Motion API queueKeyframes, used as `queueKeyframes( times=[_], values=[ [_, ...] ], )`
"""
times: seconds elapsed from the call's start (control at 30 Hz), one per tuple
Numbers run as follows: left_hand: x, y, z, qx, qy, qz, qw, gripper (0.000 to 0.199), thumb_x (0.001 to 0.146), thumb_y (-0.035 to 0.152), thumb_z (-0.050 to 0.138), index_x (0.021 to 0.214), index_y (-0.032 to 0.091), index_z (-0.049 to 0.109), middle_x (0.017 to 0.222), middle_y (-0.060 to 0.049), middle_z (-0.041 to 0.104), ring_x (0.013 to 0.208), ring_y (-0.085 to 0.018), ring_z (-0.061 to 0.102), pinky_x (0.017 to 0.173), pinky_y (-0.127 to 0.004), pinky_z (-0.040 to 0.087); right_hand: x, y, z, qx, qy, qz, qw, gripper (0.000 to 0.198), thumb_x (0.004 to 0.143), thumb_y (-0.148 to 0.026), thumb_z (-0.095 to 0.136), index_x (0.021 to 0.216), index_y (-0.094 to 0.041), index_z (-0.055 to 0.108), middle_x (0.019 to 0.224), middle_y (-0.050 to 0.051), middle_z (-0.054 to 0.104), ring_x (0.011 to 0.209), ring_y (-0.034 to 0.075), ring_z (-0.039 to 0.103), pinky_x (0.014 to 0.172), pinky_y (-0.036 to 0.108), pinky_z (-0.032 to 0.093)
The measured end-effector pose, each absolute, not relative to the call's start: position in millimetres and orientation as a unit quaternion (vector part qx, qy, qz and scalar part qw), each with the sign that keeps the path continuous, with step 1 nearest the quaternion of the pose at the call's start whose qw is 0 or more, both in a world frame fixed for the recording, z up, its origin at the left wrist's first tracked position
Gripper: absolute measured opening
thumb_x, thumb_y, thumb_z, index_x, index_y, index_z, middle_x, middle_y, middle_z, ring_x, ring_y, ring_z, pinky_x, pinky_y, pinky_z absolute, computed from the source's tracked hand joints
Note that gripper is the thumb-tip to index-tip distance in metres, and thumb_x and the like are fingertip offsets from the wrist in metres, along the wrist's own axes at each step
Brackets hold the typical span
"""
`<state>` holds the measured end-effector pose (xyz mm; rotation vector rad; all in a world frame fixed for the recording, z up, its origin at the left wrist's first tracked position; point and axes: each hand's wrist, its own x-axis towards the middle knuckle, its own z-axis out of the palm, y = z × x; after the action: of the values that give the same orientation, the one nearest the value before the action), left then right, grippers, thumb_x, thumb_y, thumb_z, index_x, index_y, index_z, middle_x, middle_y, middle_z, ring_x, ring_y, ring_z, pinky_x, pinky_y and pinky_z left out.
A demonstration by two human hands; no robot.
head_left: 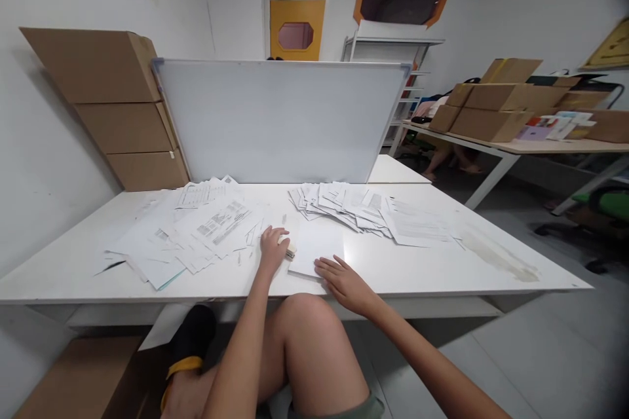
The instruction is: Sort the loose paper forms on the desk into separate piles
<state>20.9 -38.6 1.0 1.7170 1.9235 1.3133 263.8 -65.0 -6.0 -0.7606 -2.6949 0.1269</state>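
A white sheet or thin stack of paper (313,243) lies flat near the front edge of the white table. At its left side, my left hand (272,249) is closed around a small cream stapler (289,250), whose end reaches the paper's edge. My fingers cover most of the stapler. Flat on the paper's lower right corner rests my right hand (344,281), fingers stretched out and holding nothing. Whether the paper is one sheet or several, I cannot tell.
Loose printed papers (196,226) spread across the table's left side. Overlapping paper bundles (344,203) lie behind the white paper. A whiteboard (285,121) stands along the back edge, beside stacked cardboard boxes (140,127). A second table (491,147) with boxes stands to the right.
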Motion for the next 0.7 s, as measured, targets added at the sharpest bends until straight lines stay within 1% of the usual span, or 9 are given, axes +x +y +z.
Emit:
queueKeyframes(
  times=[0.07, 0.13, 0.23, 0.3, 0.4, 0.53, 0.7],
  values=[
    [21.4, -38.9, 1.2, 0.592, 0.661, 0.445, 0.119, 0.025, 0.077, 0.019, 0.051, 0.095, 0.025, 0.067, 0.116, 0.000, 0.066, 0.134, -0.026, 0.034, 0.113, -0.044, 0.026, 260.3, -67.8, -7.8, -0.267, -0.948, 0.046, 0.169, 0.043, 0.096, -0.021, 0.032, 0.134, -0.019, 0.051, 0.140, 0.009, 0.050, 0.134, 0.022, 0.040, 0.112, 0.051, 0.030],
    [21.6, -39.0, 1.2, 0.593, 0.664, 0.440, 0.117, 0.025, 0.076, 0.018, 0.053, 0.095, 0.025, 0.067, 0.117, 0.000, 0.065, 0.134, -0.026, 0.034, 0.113, -0.043, 0.026, 258.5, -71.5, -11.5, -0.280, -0.942, 0.050, 0.177, 0.043, 0.095, -0.019, 0.032, 0.132, -0.017, 0.053, 0.138, 0.011, 0.053, 0.131, 0.023, 0.044, 0.109, 0.050, 0.036],
    [21.9, -39.0, 1.4, 0.594, 0.667, 0.434, 0.116, 0.026, 0.074, 0.017, 0.054, 0.095, 0.026, 0.067, 0.118, 0.000, 0.065, 0.134, -0.026, 0.034, 0.113, -0.043, 0.026, 261.0, -78.1, -17.4, -0.308, -0.924, 0.066, 0.218, 0.043, 0.094, -0.019, 0.031, 0.129, -0.017, 0.056, 0.131, 0.012, 0.059, 0.125, 0.023, 0.052, 0.102, 0.045, 0.045],
    [22.2, -39.1, 2.1, 0.594, 0.667, 0.433, 0.119, 0.027, 0.074, 0.016, 0.053, 0.095, 0.025, 0.067, 0.117, 0.000, 0.065, 0.134, -0.026, 0.035, 0.113, -0.043, 0.026, 264.4, -82.9, -20.1, -0.321, -0.911, 0.075, 0.248, 0.042, 0.095, -0.020, 0.030, 0.127, -0.019, 0.057, 0.128, 0.010, 0.061, 0.122, 0.023, 0.054, 0.100, 0.043, 0.047],
    [23.3, -39.7, 3.8, 0.592, 0.669, 0.430, 0.130, 0.027, 0.074, 0.015, 0.053, 0.095, 0.025, 0.067, 0.118, 0.000, 0.065, 0.134, -0.026, 0.035, 0.113, -0.043, 0.026, 265.8, -89.0, -22.0, -0.329, -0.901, 0.079, 0.273, 0.041, 0.096, -0.022, 0.030, 0.126, -0.021, 0.058, 0.127, 0.008, 0.062, 0.122, 0.023, 0.055, 0.100, 0.044, 0.048],
    [25.0, -41.0, 5.6, 0.590, 0.671, 0.429, 0.133, 0.026, 0.075, 0.016, 0.053, 0.095, 0.026, 0.066, 0.118, 0.001, 0.065, 0.135, -0.026, 0.033, 0.114, -0.044, 0.025, 257.5, -89.9, -22.1, -0.337, -0.895, 0.076, 0.284, 0.042, 0.096, -0.022, 0.029, 0.127, -0.020, 0.057, 0.130, 0.009, 0.060, 0.125, 0.024, 0.051, 0.102, 0.047, 0.046],
    [25.3, -41.2, 5.3, 0.590, 0.669, 0.434, 0.129, 0.026, 0.076, 0.016, 0.052, 0.096, 0.025, 0.066, 0.117, 0.001, 0.065, 0.133, -0.024, 0.034, 0.114, -0.040, 0.024, 248.4, -80.6, -21.5, -0.331, -0.912, 0.070, 0.233, 0.041, 0.095, -0.021, 0.031, 0.126, -0.018, 0.058, 0.138, 0.010, 0.053, 0.131, 0.026, 0.045, 0.104, 0.050, 0.041]
  ],
)
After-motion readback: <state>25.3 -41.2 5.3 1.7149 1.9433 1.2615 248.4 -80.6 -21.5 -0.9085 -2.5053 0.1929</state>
